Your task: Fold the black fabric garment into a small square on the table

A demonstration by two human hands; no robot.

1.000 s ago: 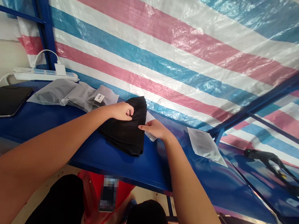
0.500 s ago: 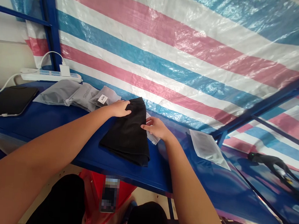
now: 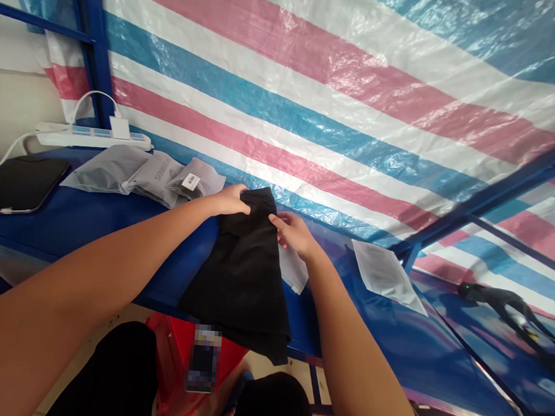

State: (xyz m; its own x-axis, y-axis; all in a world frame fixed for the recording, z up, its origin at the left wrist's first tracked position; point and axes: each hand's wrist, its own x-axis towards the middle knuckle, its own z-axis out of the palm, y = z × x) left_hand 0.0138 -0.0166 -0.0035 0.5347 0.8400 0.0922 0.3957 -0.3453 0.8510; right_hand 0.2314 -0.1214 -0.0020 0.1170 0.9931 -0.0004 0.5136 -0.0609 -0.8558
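A black garment (image 3: 244, 275), narrow at the top and flared below, lies across the table with its lower hem hanging over the front edge. My left hand (image 3: 233, 200) grips its upper left side between thumb and fingers. On the upper right side, my right hand (image 3: 295, 233) pinches the edge of the cloth, thumb and fingers closed. A frosted plastic bag (image 3: 295, 269) lies partly hidden beneath the garment and my right hand. What kind of garment it is I cannot tell.
Several filled frosted bags (image 3: 153, 177) lie at the back left, near a white power strip (image 3: 97, 138) and a black tablet-like item (image 3: 20, 183). Another frosted bag (image 3: 384, 276) lies to the right. Black straps (image 3: 512, 307) rest farther right. Below stands a red stool (image 3: 171, 365).
The garment has come toward me and reaches lower, its hem now past the table's front edge. My right hand has risen slightly along its side. More of the bag beneath shows.
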